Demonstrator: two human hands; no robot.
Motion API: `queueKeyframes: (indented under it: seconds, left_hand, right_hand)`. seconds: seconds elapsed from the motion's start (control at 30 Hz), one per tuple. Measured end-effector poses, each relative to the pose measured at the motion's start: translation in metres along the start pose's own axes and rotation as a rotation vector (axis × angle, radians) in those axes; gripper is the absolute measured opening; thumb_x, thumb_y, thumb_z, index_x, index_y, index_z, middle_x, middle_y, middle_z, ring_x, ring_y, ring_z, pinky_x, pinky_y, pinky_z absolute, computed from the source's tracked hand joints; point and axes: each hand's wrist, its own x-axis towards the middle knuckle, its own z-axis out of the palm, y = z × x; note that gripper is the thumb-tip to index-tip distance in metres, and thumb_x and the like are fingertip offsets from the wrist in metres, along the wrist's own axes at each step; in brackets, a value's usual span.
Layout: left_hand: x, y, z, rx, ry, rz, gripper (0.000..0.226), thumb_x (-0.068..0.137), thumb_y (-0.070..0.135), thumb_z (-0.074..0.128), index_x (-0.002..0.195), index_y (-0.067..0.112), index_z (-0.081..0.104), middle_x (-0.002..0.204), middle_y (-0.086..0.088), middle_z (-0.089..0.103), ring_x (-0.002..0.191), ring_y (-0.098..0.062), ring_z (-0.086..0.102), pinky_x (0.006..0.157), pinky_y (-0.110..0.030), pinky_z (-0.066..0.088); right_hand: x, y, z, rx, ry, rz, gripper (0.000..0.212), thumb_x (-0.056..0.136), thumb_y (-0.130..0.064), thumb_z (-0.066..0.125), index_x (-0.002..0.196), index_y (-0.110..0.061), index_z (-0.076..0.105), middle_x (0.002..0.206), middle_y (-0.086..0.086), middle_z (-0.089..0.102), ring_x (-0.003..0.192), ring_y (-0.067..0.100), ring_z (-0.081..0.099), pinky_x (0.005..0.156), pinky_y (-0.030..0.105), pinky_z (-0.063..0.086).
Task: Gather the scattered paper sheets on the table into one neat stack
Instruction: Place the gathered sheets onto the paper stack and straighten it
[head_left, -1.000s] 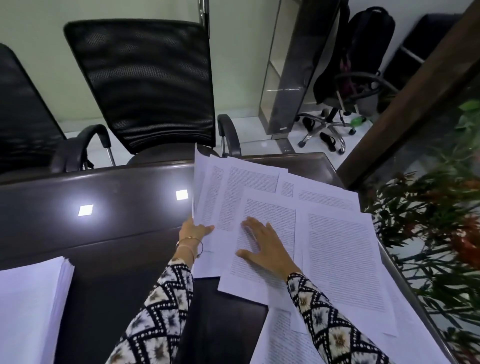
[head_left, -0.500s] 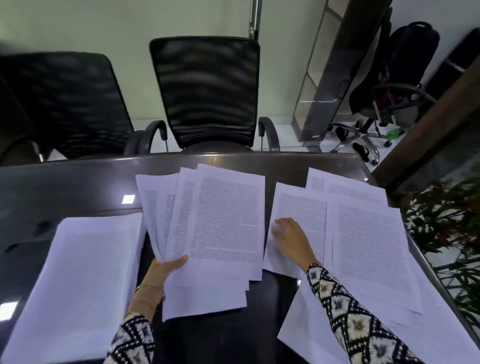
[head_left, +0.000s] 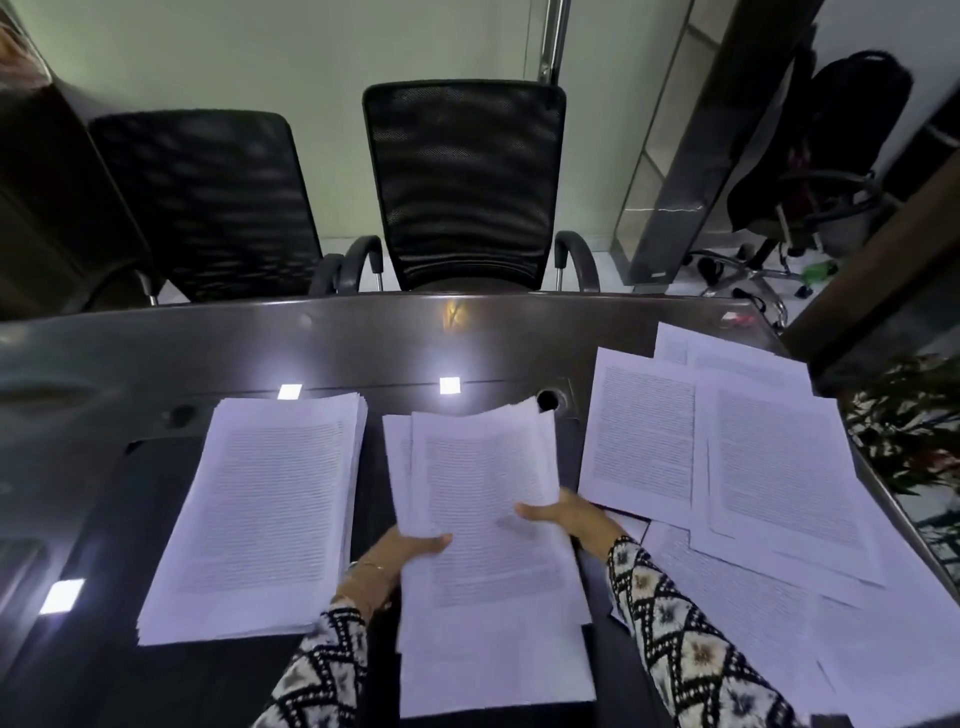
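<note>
Office rm: dark glossy table (head_left: 156, 353), two mesh chairs (head_left: 462, 182) across. Loose sheets (head_left: 779, 493) sprawl over the R side, overlapping and skewed, print up, not yet gathered. Thick stack (head_left: 260, 519) lies L of centre, edges fairly flush; likely the destination. Btwn them a small bundle (head_left: 488, 519), sheets staggered, top edge curling, prob. held for squaring before it joins the stack. L hand (head_left: 410, 548) pinches its L edge, thumb on top. R hand (head_left: 566, 519) grips the R edge, thumb over, fingers hidden under paper.
</note>
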Motion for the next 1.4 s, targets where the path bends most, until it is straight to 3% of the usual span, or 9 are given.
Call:
queueKeyframes:
  seconds: [0.2,0.37,0.5,0.7,0.83,0.97,1.13,1.23,1.4]
  left_hand:
    - [0.006,0.004,0.001,0.026,-0.085,0.045,0.093,0.032,0.037,0.095,0.114,0.005,0.064,0.111,-0.014,0.07,0.105,-0.032,0.065,0.088,-0.04,0.055]
    - [0.018,0.024,0.021,-0.037,-0.13,0.103,0.089,0.032,0.031,0.096,0.11,0.002,0.064,0.108,-0.016,0.07,0.095,-0.032,0.068,0.076,-0.04,0.058]
    - [0.043,0.03,0.042,-0.065,0.141,0.208,0.064,0.059,0.01,0.084,0.116,-0.005,0.06,0.12,-0.021,0.062,0.104,-0.035,0.063,0.092,-0.048,0.052]
    - [0.07,0.013,0.058,-0.257,0.38,0.159,0.057,0.078,0.017,0.075,0.125,-0.002,0.051,0.124,-0.014,0.057,0.11,-0.031,0.055,0.102,-0.052,0.041]
    - [0.063,-0.018,0.108,-0.328,0.321,0.103,0.04,0.088,0.005,0.061,0.125,-0.003,0.051,0.124,-0.015,0.056,0.106,-0.033,0.056,0.095,-0.048,0.045]
    - [0.045,-0.035,0.107,-0.275,0.141,0.038,0.054,0.075,0.003,0.069,0.124,-0.009,0.053,0.121,-0.024,0.06,0.099,-0.036,0.06,0.087,-0.043,0.05]
    - [0.04,0.007,0.025,-0.133,0.133,-0.022,0.034,0.083,0.027,0.06,0.11,0.005,0.063,0.111,-0.016,0.064,0.092,-0.027,0.063,0.082,-0.039,0.049]
    - [0.042,0.018,0.036,0.077,-0.029,-0.203,0.035,0.09,0.032,0.057,0.111,0.005,0.065,0.11,-0.018,0.068,0.099,-0.034,0.064,0.086,-0.043,0.051]
    - [0.051,0.023,0.082,0.366,-0.01,-0.067,0.041,0.08,0.015,0.073,0.115,-0.002,0.062,0.102,-0.018,0.071,0.092,-0.033,0.068,0.081,-0.041,0.056]
  right_hand:
    - [-0.011,-0.009,0.003,0.049,0.057,-0.085,0.081,0.062,-0.04,0.09,0.13,-0.009,0.058,0.125,0.005,0.067,0.119,0.019,0.062,0.11,0.043,0.042]
    - [-0.018,-0.026,-0.007,-0.112,0.068,-0.085,0.075,0.067,-0.044,0.086,0.131,-0.017,0.059,0.127,-0.002,0.066,0.122,0.014,0.059,0.108,0.037,0.041]
    - [-0.037,-0.035,-0.01,-0.067,0.336,-0.118,0.05,0.077,-0.062,0.07,0.106,-0.022,0.068,0.115,0.004,0.071,0.11,0.021,0.066,0.101,0.035,0.046]
    - [-0.087,0.004,-0.044,0.435,0.337,-0.181,0.053,0.094,-0.046,0.055,0.129,-0.007,0.061,0.127,0.013,0.065,0.117,0.027,0.063,0.097,0.038,0.052]
    - [-0.092,0.044,-0.034,0.674,0.348,-0.116,0.045,0.09,-0.03,0.065,0.128,-0.007,0.06,0.125,0.015,0.066,0.114,0.03,0.065,0.089,0.042,0.056]
    - [-0.099,0.057,-0.051,0.493,0.409,-0.059,0.082,0.049,-0.017,0.096,0.121,0.003,0.062,0.108,0.016,0.073,0.095,0.028,0.072,0.075,0.036,0.059]
    - [-0.135,0.067,-0.106,0.401,0.41,0.03,0.045,0.076,-0.001,0.077,0.119,-0.001,0.063,0.111,0.015,0.072,0.095,0.023,0.071,0.081,0.033,0.059]
    - [-0.134,0.072,-0.1,0.45,0.339,0.044,0.057,0.076,-0.023,0.082,0.126,-0.006,0.061,0.122,0.014,0.068,0.113,0.03,0.065,0.103,0.046,0.048]
    - [-0.113,0.059,-0.065,0.387,0.367,-0.021,0.037,0.087,-0.037,0.07,0.119,-0.022,0.065,0.118,-0.001,0.071,0.108,0.016,0.068,0.096,0.036,0.052]
